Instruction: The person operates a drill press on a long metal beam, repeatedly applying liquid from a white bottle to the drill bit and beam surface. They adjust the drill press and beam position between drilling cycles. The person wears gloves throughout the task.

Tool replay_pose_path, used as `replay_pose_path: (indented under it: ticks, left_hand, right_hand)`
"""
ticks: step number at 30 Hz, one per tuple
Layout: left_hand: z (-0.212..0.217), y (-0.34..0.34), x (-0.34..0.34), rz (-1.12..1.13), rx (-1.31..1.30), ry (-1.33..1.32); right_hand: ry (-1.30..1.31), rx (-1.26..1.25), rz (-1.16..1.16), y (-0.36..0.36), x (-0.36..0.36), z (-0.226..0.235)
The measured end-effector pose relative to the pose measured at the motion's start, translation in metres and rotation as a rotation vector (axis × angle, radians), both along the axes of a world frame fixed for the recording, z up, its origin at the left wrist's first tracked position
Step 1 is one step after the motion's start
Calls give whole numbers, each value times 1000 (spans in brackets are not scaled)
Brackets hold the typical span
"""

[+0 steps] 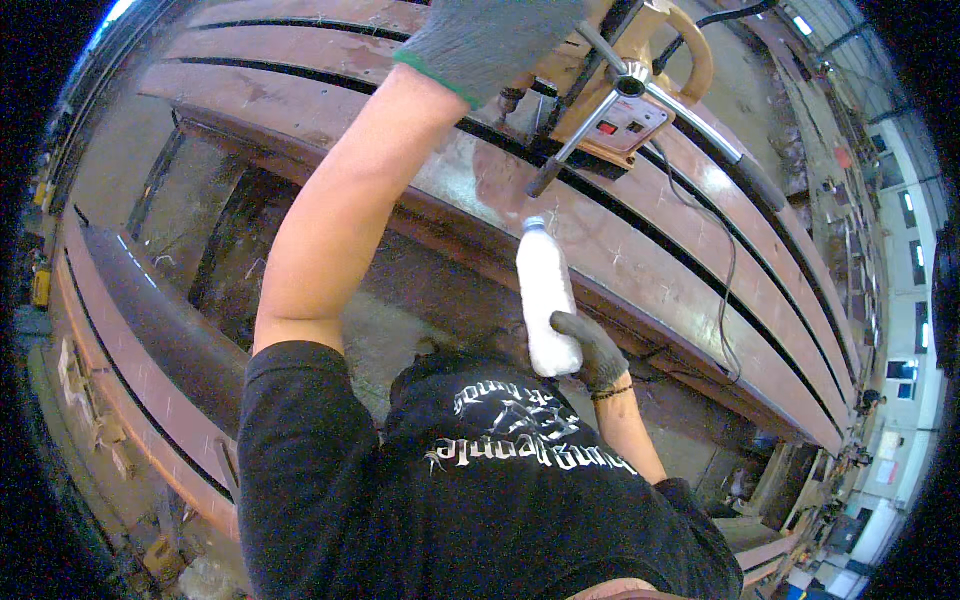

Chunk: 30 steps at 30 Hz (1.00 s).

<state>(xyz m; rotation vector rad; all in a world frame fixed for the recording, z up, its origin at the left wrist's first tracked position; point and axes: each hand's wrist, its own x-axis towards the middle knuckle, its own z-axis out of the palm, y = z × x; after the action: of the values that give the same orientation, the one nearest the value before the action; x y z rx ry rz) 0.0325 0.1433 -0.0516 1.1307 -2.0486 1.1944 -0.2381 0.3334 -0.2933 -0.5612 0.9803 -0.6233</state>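
Note:
My left hand (490, 40), in a grey glove with a green cuff, is raised and rests on the back of a tan magnetic drill (625, 100) that sits on a rusty steel beam (420, 150). The drill's chrome three-spoke feed handle (630, 80) sticks out to the right of that hand. My right hand (592, 348), in a dark glove, is shut on a white plastic bottle (545, 295) with a pale blue cap, held upright below the drill and close to my chest.
Long brown steel girders (740, 270) run diagonally across the view. The drill's black cable (728, 260) hangs over the beam edge. Another rusty beam (130, 330) lies at lower left above a concrete floor (190, 200). A workshop hall with windows shows at far right.

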Motion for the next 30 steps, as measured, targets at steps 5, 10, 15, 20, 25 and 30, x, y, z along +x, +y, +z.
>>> replay_pose_path:
  ticks: [5, 10, 15, 20, 25, 30]
  left_hand:
    - [-9, -5, -1, -112, -37, 200]
    - [-5, -5, -1, -240, -28, 251]
    - [-9, -9, 4, -250, 10, 229]
    - [-14, -15, 1, -369, 25, 336]
    - [-14, -17, -2, -211, 19, 129]
    - [-9, -8, 0, -157, 74, 195]
  right_hand:
    - [-48, 31, -40, -8, 46, 6]
    - [-48, 9, -118, -2, 81, 23]
    - [20, 7, -118, 6, 99, 23]
    - [30, -39, -140, 14, 108, 22]
    - [66, -33, -206, 21, 116, 25]
    - [66, -67, -168, 19, 114, 26]
